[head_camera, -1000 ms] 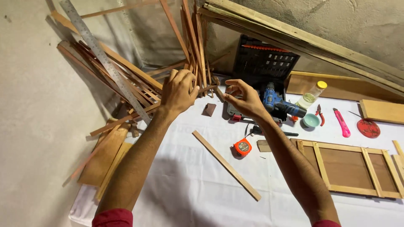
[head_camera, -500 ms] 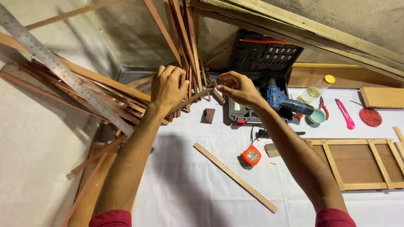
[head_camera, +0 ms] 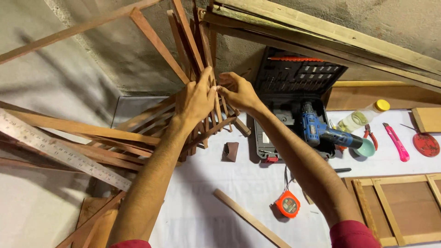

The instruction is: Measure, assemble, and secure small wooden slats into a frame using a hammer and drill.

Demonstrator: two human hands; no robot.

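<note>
Both my hands reach into a pile of thin brown wooden strips [head_camera: 138,124] leaning in the corner against the wall. My left hand [head_camera: 195,98] is wrapped around a bundle of upright strips [head_camera: 193,41]. My right hand [head_camera: 239,92] grips the same bundle from the right, fingers curled around the strips. The two hands almost touch. Which single strip each hand holds is hidden by the fingers.
A long steel ruler [head_camera: 59,151] lies across the strips at left. On the white sheet are a loose wooden strip [head_camera: 250,218], an orange tape measure [head_camera: 288,204], a sanding block [head_camera: 230,150], an open tool case [head_camera: 294,92] with a blue drill [head_camera: 321,131], a pink knife [head_camera: 397,142] and a wooden frame [head_camera: 404,206].
My view has tilted up and closer to the corner. Both hands have moved higher up the strip bundle and drawn together around it.
</note>
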